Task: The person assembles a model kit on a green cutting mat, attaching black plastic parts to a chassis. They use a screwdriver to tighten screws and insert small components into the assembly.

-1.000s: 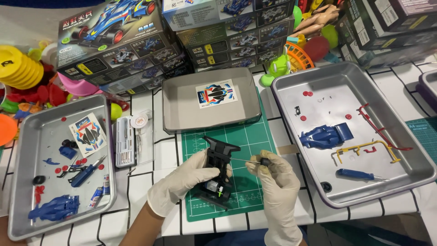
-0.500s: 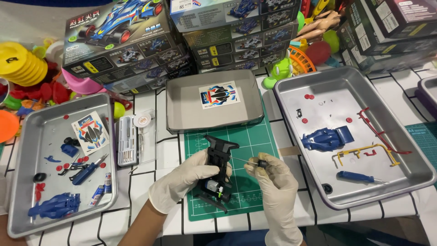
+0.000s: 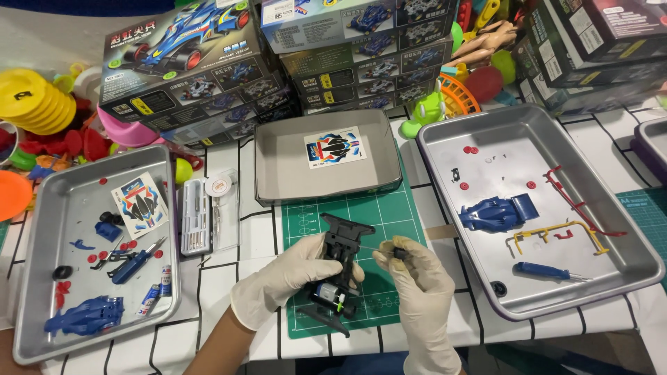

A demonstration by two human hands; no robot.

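Observation:
My left hand (image 3: 281, 281), in a white glove, grips a black toy car chassis (image 3: 338, 267) with a small silver motor in it, held over a green cutting mat (image 3: 389, 215). Just right of the chassis, my gloved right hand (image 3: 417, 285) pinches a small dark part with a thin metal pin (image 3: 381, 248) that points toward the chassis. Both hands are close together at the front middle of the table.
A metal tray (image 3: 629, 229) on the right holds a blue car body (image 3: 497, 213), a blue screwdriver (image 3: 549, 272) and part frames. The left tray (image 3: 42, 278) holds blue parts and a sticker sheet. A grey box lid (image 3: 278, 173) and stacked toy car boxes (image 3: 194, 62) stand behind.
The view has shifted slightly. My hands stay on the chassis and the small part, with the right hand a little closer to the chassis.

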